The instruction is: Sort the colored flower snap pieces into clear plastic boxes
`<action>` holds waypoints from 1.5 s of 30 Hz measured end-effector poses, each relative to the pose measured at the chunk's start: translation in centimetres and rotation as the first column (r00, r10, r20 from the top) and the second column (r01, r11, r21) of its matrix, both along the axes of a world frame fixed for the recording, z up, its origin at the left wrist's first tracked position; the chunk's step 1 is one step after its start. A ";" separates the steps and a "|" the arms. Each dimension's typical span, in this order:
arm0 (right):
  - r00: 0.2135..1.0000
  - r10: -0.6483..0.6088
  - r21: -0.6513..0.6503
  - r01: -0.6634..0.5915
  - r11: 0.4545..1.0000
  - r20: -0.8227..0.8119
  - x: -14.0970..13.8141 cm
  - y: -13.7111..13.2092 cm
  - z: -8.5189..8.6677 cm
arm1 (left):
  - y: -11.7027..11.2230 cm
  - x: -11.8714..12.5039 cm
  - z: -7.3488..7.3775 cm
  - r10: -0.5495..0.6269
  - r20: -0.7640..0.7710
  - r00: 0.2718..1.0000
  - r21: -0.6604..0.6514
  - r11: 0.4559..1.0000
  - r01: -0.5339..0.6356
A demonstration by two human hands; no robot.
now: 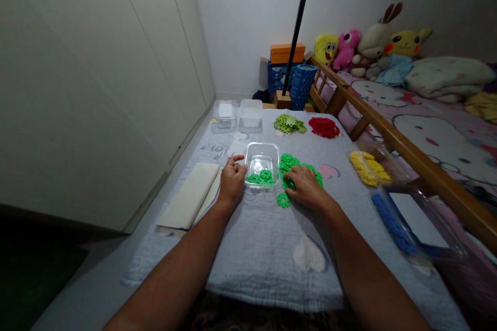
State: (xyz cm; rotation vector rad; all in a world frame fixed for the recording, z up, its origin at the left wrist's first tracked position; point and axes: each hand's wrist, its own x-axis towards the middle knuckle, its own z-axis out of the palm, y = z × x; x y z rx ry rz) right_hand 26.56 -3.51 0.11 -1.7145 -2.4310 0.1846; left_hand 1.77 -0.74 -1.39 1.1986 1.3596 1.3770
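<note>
A clear plastic container (262, 150) stands at the middle of the cloth, with several green snowflake discs (265, 175) in its near part. My left hand (233, 178) is at its left wall, fingers bent, thumb and index finger at the rim. To the container's right lies a pile of green snowflake discs (289, 161). My right hand (306, 186) is over this pile, its thumb and fingers closed on a green disc (289, 183); the hand hides part of the pile. One loose green disc (283, 200) lies flat just nearer to me.
Two clear containers (251, 114) stand at the back left. Light green discs (289, 124) and red discs (324, 127) lie at the back. On the right are boxes of yellow pieces (368, 168) and blue pieces (394, 225), beside a wooden bed rail (365, 108). Folded cardboard (190, 196) lies left.
</note>
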 end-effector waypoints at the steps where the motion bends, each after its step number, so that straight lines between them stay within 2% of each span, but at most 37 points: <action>1: 1.000 0.001 -0.003 -0.001 1.000 -0.004 0.0 0.1 0.1 | 0.0 0.0 0.0 0.002 0.002 1.000 -0.001 1.000 -0.002; 5: 0.996 -0.032 0.036 0.036 0.999 -0.086 0.3 0.6 0.5 | 0.0 0.0 0.0 0.001 0.000 1.000 -0.003 1.000 -0.001; 8: 0.966 -0.073 0.177 0.120 0.977 -0.247 0.4 0.9 0.9 | 0.1 0.0 0.0 -0.002 -0.018 1.000 0.011 1.000 0.002; 11: 0.894 -0.044 0.289 0.190 0.938 -0.445 -0.1 0.8 1.4 | 0.1 0.0 -0.1 -0.005 -0.024 1.000 0.019 1.000 0.005; 14: 0.831 0.013 0.296 0.185 0.937 -0.557 -1.2 0.6 1.5 | 0.1 0.1 -0.1 -0.008 -0.012 1.000 0.011 1.000 0.008; 16: 0.819 0.034 0.274 0.152 0.950 -0.573 -2.1 0.6 1.3 | 0.1 0.1 0.0 -0.008 -0.004 1.000 0.004 1.000 0.008; 21: 0.861 0.016 0.217 0.110 0.970 -0.508 -3.7 0.7 0.5 | 0.0 0.3 0.1 -0.008 0.012 1.000 0.002 1.000 0.008; 25: 0.882 -0.040 0.236 0.169 0.957 -0.471 -3.9 0.8 0.3 | 0.0 0.3 0.1 -0.010 0.032 0.999 -0.004 1.000 0.010; 29: 0.873 -0.100 0.267 0.253 0.930 -0.477 -2.8 1.0 0.5 | -0.1 0.2 0.1 -0.005 0.032 0.999 0.001 1.000 0.005; 32: 0.884 -0.095 0.241 0.226 0.944 -0.457 -1.2 1.1 0.8 | -0.1 0.2 0.2 -0.005 0.018 1.000 0.012 1.000 0.005; 36: 0.946 -0.025 0.061 0.047 0.997 -0.323 0.4 0.6 1.6 | -0.1 0.2 0.3 -0.004 0.008 1.000 0.006 1.000 0.004; 39: 0.983 0.035 -0.111 -0.056 0.992 -0.181 0.3 -0.3 2.2 | -0.1 0.2 0.1 -0.003 0.006 1.000 0.009 1.000 0.003; 42: 0.995 0.076 -0.215 -0.087 0.973 -0.061 -0.6 -1.0 2.7 | 0.0 0.1 0.0 -0.010 -0.003 1.000 0.012 1.000 0.010; 45: 0.996 0.089 -0.254 -0.085 0.963 0.004 -1.3 -1.3 2.8 | 0.0 0.1 -0.1 -0.011 -0.016 1.000 0.010 1.000 0.011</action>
